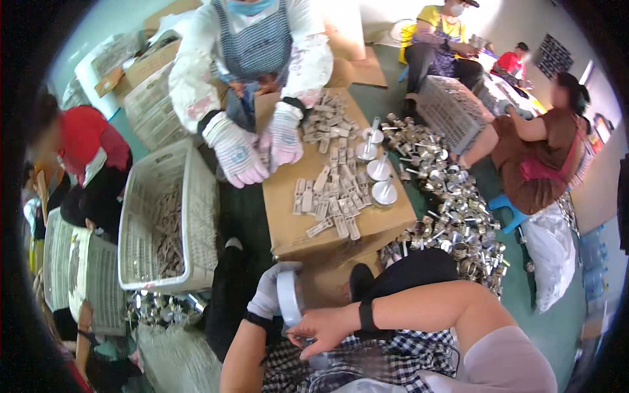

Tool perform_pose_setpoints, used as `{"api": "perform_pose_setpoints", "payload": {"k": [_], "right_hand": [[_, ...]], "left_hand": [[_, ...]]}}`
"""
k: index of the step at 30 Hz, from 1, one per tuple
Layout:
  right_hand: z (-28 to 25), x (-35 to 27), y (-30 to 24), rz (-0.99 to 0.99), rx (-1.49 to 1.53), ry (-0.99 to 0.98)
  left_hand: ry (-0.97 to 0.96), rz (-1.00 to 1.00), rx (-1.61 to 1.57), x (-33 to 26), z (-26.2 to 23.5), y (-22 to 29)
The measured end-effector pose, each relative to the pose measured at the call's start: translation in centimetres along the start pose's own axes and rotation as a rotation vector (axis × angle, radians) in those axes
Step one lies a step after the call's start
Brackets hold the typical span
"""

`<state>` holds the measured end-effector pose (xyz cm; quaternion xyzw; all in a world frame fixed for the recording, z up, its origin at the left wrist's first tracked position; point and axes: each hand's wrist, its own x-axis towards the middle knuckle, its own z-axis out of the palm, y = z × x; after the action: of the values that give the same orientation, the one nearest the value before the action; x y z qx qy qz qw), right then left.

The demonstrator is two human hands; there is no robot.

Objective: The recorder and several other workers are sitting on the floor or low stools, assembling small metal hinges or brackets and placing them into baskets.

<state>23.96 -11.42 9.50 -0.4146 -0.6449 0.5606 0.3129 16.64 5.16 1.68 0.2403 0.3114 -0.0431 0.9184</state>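
My left hand (267, 293), in a pale glove, grips a round silver metal disc part (288, 298) held on edge over my lap. My bare right hand (322, 325), with a black band at the wrist, pinches the same part from below and to the right. Just beyond my hands a cardboard box (283, 196) serves as a table. On it lie several small flat grey metal pieces (331, 193) and three silver discs with stems (380, 177).
A person across the box works with striped gloved hands (259, 147). A white plastic basket (141, 216) of metal strips stands at the left. A heap of shiny metal parts (452, 216) covers the floor at the right. More seated people and baskets surround it.
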Motion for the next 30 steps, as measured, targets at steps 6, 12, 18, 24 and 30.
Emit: {"api": "perform_pose_setpoints", "payload": {"k": [6,12,18,24,30], "right_hand": [[0.2,0.3,0.2,-0.011,-0.075,0.003],[0.1,0.1,1.2,-0.096,-0.236,0.079],[-0.5,0.1,-0.2,-0.069,-0.158,-0.003],[0.1,-0.4,0.6,-0.200,-0.185,0.005],[-3.9,-2.1,-4.1,0.056,0.084,0.633]], "left_hand": [[-0.025,0.028,-0.062,0.5,-1.7,-0.5],[-0.065,0.116,-0.073,0.0,-0.1,1.0],[0.073,0.086,0.095,-0.9,0.7,0.5],[0.001,-0.019,-0.043,-0.4,-0.3,-0.5],[-0.044,0.548,0.739,-0.8,-1.0,-2.0]]}}
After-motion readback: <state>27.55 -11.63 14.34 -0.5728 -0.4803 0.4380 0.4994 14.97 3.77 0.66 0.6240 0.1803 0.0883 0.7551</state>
